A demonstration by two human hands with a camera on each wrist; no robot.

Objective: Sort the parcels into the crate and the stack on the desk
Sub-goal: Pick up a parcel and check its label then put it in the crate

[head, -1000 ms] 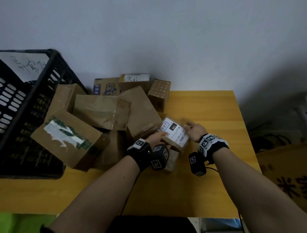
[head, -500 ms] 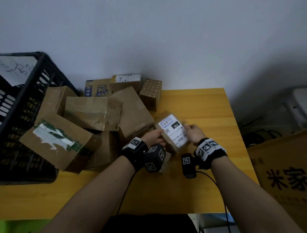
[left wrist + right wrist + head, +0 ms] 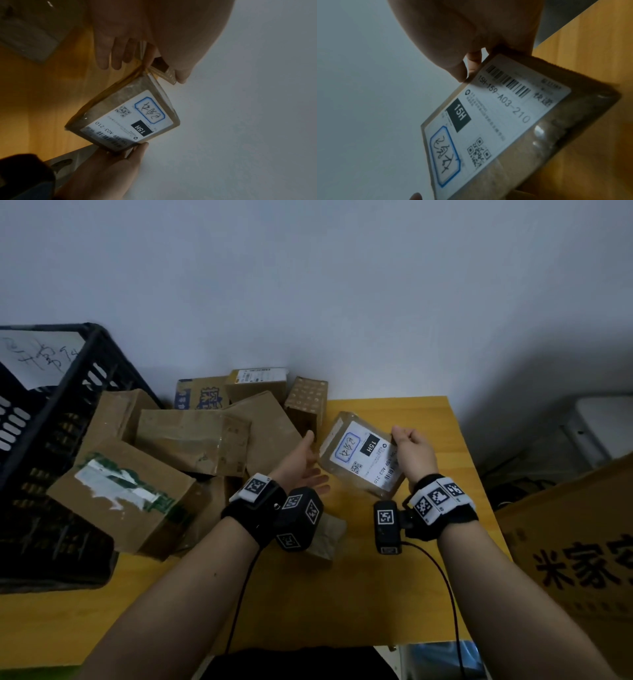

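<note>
Yellow desk (image 3: 394, 577) against a plain grey wall (image 3: 308, 285). A black crate (image 3: 58, 419) sits at its left end with a scribbled white sheet (image 3: 34, 357) inside; can't tell what else is in it. Beside the crate there's a messy pile of around eight brown boxes (image 3: 191, 436). One small labelled parcel (image 3: 359, 455) is up off the desk: right hand (image 3: 412, 451) pinches its far edge, while left hand (image 3: 301, 463) is spread flat, fingers straight against its near side.

Right hand (image 3: 412, 451) pinching small brown cardboard parcel with white label (image 3: 359, 455) above yellow wooden desk (image 3: 394, 577), left hand (image 3: 301, 462) open just beside it, black plastic crate (image 3: 51, 419) far left of left hand
</note>
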